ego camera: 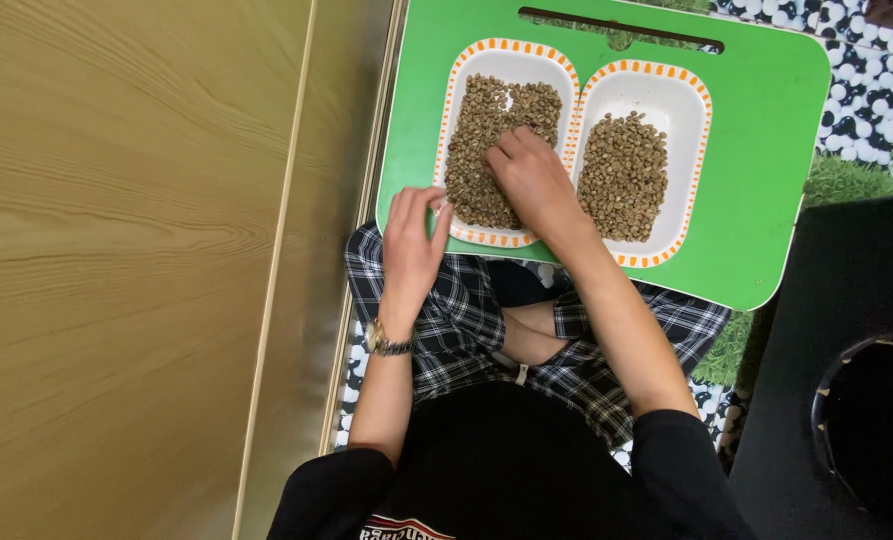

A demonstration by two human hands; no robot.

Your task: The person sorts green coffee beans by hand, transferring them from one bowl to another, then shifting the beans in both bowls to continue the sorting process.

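A green tray [757,150] rests over my lap and carries two white rectangular dishes with orange-dashed rims. Both dishes are full of small grey-green beans. My right hand [533,180] lies in the left dish [512,58], fingers curled down into its beans [482,125]. My left hand [412,238], with a metal watch on the wrist, grips the near left corner of that dish at the tray's edge. The right dish [689,100] holds its own heap of beans [624,175], untouched by either hand.
A light wooden panel [117,270] with a metal edge strip [352,260] runs along the left. A black block with a round opening [872,420] stands at the right. Black-and-white pebble flooring and green turf [847,180] show beyond the tray.
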